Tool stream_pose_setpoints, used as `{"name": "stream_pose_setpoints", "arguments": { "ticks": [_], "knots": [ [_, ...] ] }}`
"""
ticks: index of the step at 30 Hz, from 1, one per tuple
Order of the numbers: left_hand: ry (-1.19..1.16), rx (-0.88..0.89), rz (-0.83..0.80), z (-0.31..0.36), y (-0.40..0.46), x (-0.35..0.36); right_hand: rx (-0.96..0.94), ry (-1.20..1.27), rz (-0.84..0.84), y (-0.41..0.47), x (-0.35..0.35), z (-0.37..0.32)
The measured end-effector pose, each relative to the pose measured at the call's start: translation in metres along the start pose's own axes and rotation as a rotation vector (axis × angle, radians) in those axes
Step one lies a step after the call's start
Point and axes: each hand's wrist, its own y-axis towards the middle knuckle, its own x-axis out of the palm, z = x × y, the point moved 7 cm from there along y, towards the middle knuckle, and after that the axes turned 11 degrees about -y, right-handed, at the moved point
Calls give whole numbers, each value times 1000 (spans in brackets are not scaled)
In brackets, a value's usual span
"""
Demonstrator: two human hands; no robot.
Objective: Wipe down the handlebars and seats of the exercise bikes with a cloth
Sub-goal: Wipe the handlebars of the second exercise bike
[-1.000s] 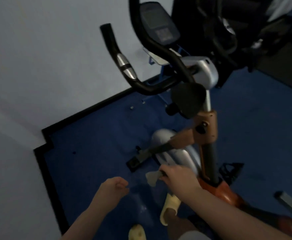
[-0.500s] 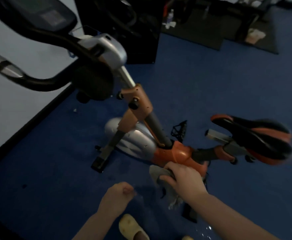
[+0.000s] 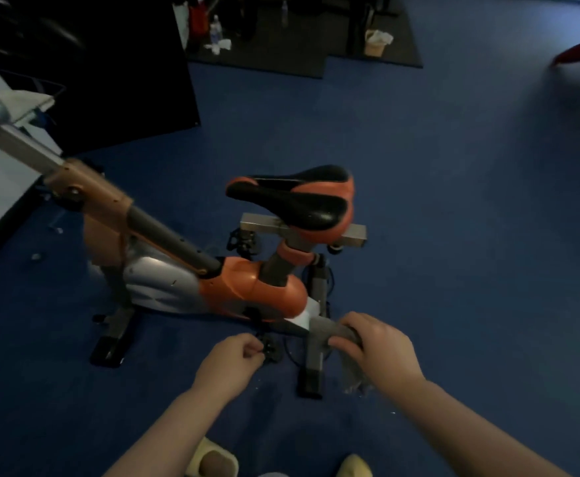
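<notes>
Right fingers: the fingers [image 3: 345, 347] of the right hand [image 3: 378, 349] curl round a crumpled grey cloth [image 3: 348, 368], thumb on top, holding it bunched.
Grey cloth: one end sticks out ahead of the thumb, the rest hangs below the palm, low down in front of the bike's rear foot.
Left fingers: the fingers [image 3: 247, 346] of the left hand [image 3: 228, 361] are curled in, tips pressed together against the thumb; I cannot tell whether they pinch anything.
Left hand's place: just beside the near black pedal [image 3: 270, 351], at the same low level as the right hand, well apart from it.
Seat: the black saddle with orange edging [image 3: 295, 197] sits upright on its post, above and beyond both hands, untouched by either.
Bike: the orange and silver exercise bike [image 3: 247, 287] stands on the floor, its grey stem slanting up to the left edge of the view; the handlebars are out of view.
Floor: dark blue carpet [image 3: 453, 235] lies under everything.
Feet: pale yellow slippers [image 3: 213, 461] show at the bottom edge, between the forearms.
Background: a black mat [image 3: 402, 36] at the far end carries blurred items, among them a small basket.
</notes>
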Motion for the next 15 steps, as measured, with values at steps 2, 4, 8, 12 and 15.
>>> {"name": "stream_pose_setpoints", "arguments": {
  "ticks": [2, 4, 8, 12, 15],
  "knots": [
    [-17, 19, 2, 24, -2, 41, 43, -24, 0, -18, -5, 54],
    [-35, 38, -3, 50, -1, 81, 66, -56, -5, -32, -11, 102],
    [-63, 49, -46, 102, 2, 146, 127, -71, 1, -51, -31, 180],
    [-41, 62, -81, 142, 15, 181, 182, -65, -16, -46, -41, 233],
    [-38, 53, -71, 163, 43, 194, 180, -60, -34, -24, -44, 262]
  ]
}}
